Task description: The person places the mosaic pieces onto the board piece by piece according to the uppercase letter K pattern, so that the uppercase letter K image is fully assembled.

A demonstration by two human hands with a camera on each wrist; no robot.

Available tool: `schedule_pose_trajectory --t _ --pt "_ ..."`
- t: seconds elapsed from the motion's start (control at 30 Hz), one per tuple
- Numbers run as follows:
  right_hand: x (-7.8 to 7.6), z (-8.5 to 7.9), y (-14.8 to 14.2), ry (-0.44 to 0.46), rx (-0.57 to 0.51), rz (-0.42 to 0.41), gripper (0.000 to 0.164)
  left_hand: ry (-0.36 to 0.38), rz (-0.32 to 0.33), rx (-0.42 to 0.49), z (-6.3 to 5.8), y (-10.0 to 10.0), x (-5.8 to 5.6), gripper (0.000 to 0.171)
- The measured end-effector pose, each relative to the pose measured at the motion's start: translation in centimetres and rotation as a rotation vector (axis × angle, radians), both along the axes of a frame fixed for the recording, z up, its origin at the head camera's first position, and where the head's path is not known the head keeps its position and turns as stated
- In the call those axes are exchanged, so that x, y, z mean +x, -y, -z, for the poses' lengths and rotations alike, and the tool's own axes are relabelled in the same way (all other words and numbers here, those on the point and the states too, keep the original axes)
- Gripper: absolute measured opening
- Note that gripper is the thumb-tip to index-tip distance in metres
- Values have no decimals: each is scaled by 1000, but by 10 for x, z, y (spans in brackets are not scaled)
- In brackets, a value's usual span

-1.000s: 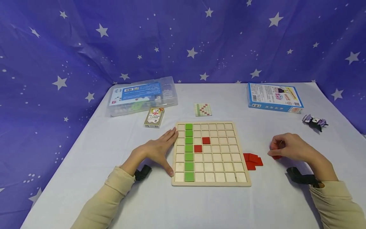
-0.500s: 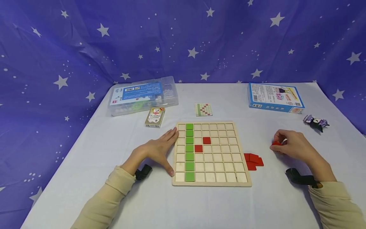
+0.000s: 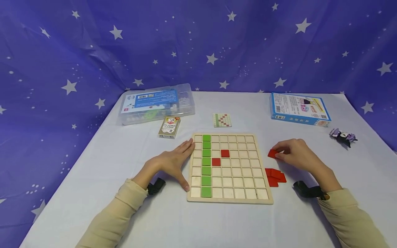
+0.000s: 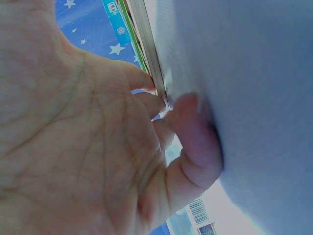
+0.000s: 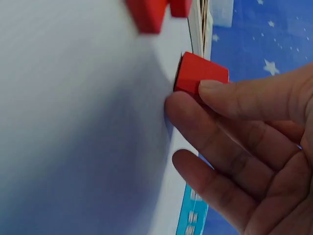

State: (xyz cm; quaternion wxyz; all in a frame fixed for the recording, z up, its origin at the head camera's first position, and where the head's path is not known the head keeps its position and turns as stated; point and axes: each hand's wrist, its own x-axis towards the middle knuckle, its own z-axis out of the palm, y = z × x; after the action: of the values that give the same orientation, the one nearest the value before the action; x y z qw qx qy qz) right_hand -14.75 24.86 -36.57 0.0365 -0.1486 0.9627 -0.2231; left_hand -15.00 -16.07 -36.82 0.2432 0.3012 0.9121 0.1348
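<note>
A wooden grid board (image 3: 230,200) lies on the white table, with a column of green square tiles (image 3: 206,171) in its second column. Two red tiles (image 3: 225,153) sit diagonally in cells to the right of that column. My left hand (image 3: 171,164) is spread along the board's left edge, thumb and fingers touching the frame. My right hand (image 3: 296,154) pinches a red square tile (image 5: 201,71) between thumb and fingers, just right of the board. A small pile of red tiles (image 3: 275,177) lies against the board's right edge, nearer me than the right hand.
Behind the board lies a small pattern card (image 3: 222,120). A playing card box (image 3: 169,127) and a clear plastic case (image 3: 157,104) are at back left. At back right are a blue box (image 3: 300,109) and a purple and black ornament (image 3: 343,137).
My right hand has moved left toward the board, carrying the red tile. The left hand stays at the board's left edge.
</note>
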Motion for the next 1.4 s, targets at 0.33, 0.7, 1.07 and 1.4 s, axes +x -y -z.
schedule_pose_trajectory --t 0.33,0.7,1.07,1.4 --pt "-30 -6 54 -65 -258 12 11 -6 -4 -6 1 -1 0 145" --pt "-46 6 93 8 -257 -55 9 -16 3 -6 2 -3 0 144" --pt "-46 5 96 46 -202 -122 11 -16 -1 -10 1 -3 -1 144" --pt "-49 9 104 53 -135 -170 3 -11 -4 -9 2 -1 0 144"
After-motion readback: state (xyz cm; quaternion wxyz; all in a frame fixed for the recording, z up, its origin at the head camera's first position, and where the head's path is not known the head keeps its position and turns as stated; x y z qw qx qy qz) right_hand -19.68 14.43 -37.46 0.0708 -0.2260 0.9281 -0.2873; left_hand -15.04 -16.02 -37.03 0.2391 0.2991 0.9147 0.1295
